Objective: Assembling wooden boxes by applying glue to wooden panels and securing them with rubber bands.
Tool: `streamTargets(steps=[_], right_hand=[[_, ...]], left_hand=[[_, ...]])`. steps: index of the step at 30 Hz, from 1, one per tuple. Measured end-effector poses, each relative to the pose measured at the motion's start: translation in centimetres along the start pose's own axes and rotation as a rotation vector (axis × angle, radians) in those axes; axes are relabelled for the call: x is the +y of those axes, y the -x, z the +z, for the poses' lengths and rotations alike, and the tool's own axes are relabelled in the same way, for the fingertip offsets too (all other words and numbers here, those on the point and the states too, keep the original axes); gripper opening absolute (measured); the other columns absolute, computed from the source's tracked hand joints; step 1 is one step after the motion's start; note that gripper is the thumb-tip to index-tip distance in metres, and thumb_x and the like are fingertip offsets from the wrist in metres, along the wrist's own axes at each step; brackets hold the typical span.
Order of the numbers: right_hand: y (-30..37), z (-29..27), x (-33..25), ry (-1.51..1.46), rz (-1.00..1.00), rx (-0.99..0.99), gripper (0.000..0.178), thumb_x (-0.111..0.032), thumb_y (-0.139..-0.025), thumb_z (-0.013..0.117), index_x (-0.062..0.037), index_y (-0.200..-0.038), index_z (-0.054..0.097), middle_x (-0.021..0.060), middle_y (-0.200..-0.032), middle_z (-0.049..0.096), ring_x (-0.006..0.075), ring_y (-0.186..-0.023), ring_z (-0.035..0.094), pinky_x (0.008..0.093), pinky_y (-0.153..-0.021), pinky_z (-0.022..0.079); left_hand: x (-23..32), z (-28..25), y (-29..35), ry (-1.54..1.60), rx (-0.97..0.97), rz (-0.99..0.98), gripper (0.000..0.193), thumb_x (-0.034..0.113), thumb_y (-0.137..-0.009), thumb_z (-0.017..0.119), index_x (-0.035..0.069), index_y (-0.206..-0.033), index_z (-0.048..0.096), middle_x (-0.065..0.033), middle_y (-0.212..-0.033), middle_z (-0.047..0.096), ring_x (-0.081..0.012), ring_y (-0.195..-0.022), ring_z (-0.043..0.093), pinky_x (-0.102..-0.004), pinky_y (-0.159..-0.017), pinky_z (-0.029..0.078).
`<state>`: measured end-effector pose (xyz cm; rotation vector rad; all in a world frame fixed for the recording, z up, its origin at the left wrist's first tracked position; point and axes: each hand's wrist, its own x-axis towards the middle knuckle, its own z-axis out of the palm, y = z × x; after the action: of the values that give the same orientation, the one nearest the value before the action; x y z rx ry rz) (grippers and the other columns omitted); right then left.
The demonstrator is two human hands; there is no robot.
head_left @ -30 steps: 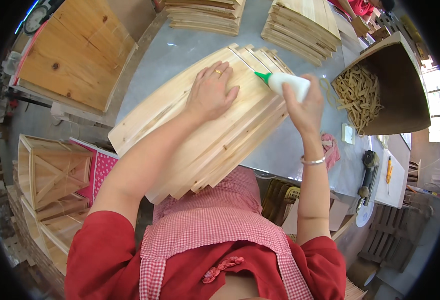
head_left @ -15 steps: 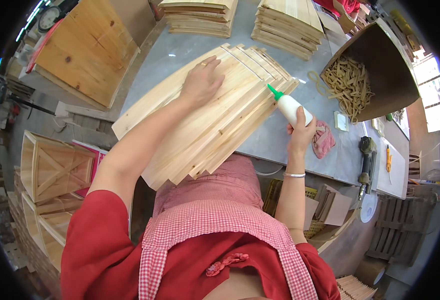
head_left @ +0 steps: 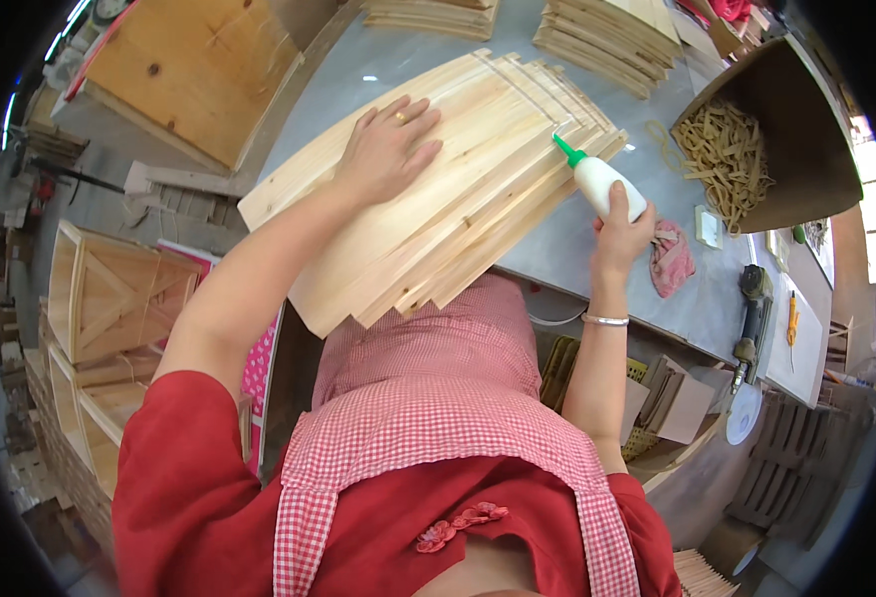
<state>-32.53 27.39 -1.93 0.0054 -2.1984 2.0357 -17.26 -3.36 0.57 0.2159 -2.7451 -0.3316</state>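
Several pale wooden panels lie fanned in an overlapping stack, slanting across the near edge of the worktable. My left hand rests flat on the top panel, fingers spread, a ring on one finger. In my right hand is a white glue bottle with a green nozzle, tilted toward the panels. The nozzle tip is at the stepped right ends of the panels; whether it touches the wood I cannot tell. Grooves run along those far ends.
Two stacks of panels, one a taller pile, stand at the back. On the right are a box of rubber bands, a pink cloth, a power tool and an orange-handled tool. Wooden crates stand at the left.
The view has shifted, so the scene sits higher and further right. My left hand has slid slightly back toward the panels' left side. The bottle stays at the stepped ends.
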Motion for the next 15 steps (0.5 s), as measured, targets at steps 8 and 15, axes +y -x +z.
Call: streamTargets(steps=[8,15], right_hand=[[9.8,-1.2,-1.5,-0.056,0.059,-0.213,0.042,-0.029,-0.096,0.075,0.0015,-0.118,0.056,0.0083,-0.095,0.064,0.0114,-0.069,0.06,0.0253,-0.047,0.05],[18.2,-1.6,-2.4,0.033,-0.084,-0.439,0.037,-0.026,-0.096,0.076,0.0022,-0.113,0.059,0.0091,-0.1,0.064,0.0148,-0.083,0.06,0.0302,-0.072,0.052]], left_hand=[[-0.4,0.6,0.3,-0.038,0.036,0.049,0.051,0.041,-0.103,0.055,0.01,-0.143,0.061,-0.014,-0.151,0.056,-0.0339,-0.145,0.045,-0.0492,-0.119,0.035],[-0.2,-0.1,0.1,-0.011,-0.074,0.019,0.048,0.043,-0.102,0.049,0.011,-0.136,0.06,-0.0155,-0.147,0.055,-0.0354,-0.142,0.046,-0.058,-0.114,0.037]])
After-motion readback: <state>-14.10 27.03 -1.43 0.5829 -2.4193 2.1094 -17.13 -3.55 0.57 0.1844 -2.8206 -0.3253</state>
